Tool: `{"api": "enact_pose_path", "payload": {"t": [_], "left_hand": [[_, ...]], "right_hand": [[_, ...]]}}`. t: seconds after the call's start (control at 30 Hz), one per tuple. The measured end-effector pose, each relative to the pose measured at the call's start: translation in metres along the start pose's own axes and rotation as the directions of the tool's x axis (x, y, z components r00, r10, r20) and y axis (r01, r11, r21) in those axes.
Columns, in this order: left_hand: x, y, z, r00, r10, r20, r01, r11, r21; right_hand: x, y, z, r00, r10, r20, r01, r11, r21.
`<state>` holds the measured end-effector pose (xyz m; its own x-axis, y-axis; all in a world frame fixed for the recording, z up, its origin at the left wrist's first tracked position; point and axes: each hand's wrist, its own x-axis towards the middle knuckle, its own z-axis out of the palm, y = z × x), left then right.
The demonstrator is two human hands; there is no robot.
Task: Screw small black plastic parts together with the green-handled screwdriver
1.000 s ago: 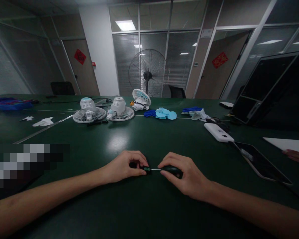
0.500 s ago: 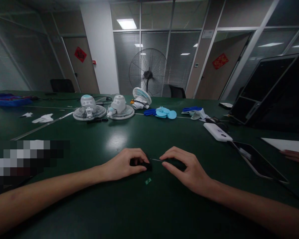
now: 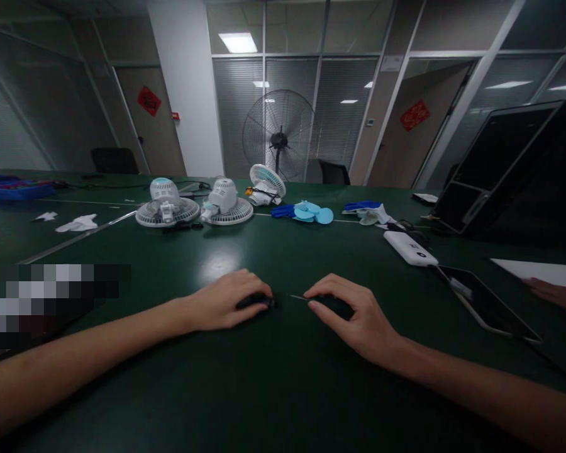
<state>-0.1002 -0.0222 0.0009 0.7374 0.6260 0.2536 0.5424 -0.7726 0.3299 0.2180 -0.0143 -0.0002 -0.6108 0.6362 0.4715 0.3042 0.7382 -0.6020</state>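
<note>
My left hand [image 3: 233,301] is curled round a small black object [image 3: 255,299], thumb along its near side. Much of that object is covered by the fingers, and its exact kind cannot be made out. Opposite it, my right hand [image 3: 353,311] pinches a screwdriver [image 3: 299,297] between thumb and fingers. Its thin metal shaft points left toward the black object, with a small gap between them. The dark handle lies mostly inside the palm. Both hands rest low over the dark green table [image 3: 264,390].
Small white fans [image 3: 229,211], light-blue fan blades [image 3: 312,212] and blue-white gloves [image 3: 370,212] lie across the table. At right are a white power bank [image 3: 410,248], a tablet [image 3: 490,305], a large black case [image 3: 504,170] and another person's hand [image 3: 554,294]. A blue tray [image 3: 19,190] sits far left.
My left hand has shifted slightly left and away with the black object, widening the gap to the screwdriver. The small green circuit board that lay below the hands is no longer visible.
</note>
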Motion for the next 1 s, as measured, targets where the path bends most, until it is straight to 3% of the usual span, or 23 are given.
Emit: {"api": "enact_pose_path", "payload": {"t": [0.1, 0.23, 0.33, 0.4, 0.7, 0.9, 1.0], "left_hand": [[-0.004, -0.047, -0.014, 0.964, -0.239, -0.114, 0.251, 0.962, 0.106], [-0.022, -0.113, -0.033, 0.854, -0.445, -0.270, 0.493, 0.858, 0.145], [-0.036, -0.144, -0.042, 0.754, -0.545, -0.366, 0.631, 0.757, 0.172], [-0.041, -0.153, -0.045, 0.719, -0.566, -0.404, 0.673, 0.713, 0.199], [-0.046, -0.168, -0.039, 0.710, -0.538, -0.455, 0.678, 0.696, 0.235], [-0.050, -0.183, -0.038, 0.767, -0.508, -0.393, 0.629, 0.719, 0.297], [-0.049, -0.181, -0.037, 0.764, -0.508, -0.398, 0.629, 0.726, 0.279]], "right_hand": [[-0.002, 0.001, 0.000, 1.000, 0.010, 0.019, -0.010, 1.000, 0.019], [-0.003, 0.003, 0.000, 1.000, 0.000, 0.023, -0.001, 0.999, 0.034], [-0.003, 0.004, -0.001, 0.999, 0.002, 0.036, -0.004, 0.999, 0.041], [-0.003, 0.004, -0.001, 0.999, 0.009, 0.048, -0.011, 0.999, 0.049], [-0.003, 0.004, -0.001, 0.999, -0.006, 0.043, 0.006, 1.000, 0.013], [-0.002, 0.002, -0.001, 0.999, 0.001, 0.052, -0.002, 1.000, 0.010], [-0.002, 0.003, -0.002, 0.998, 0.003, 0.059, -0.004, 1.000, 0.013]]}}
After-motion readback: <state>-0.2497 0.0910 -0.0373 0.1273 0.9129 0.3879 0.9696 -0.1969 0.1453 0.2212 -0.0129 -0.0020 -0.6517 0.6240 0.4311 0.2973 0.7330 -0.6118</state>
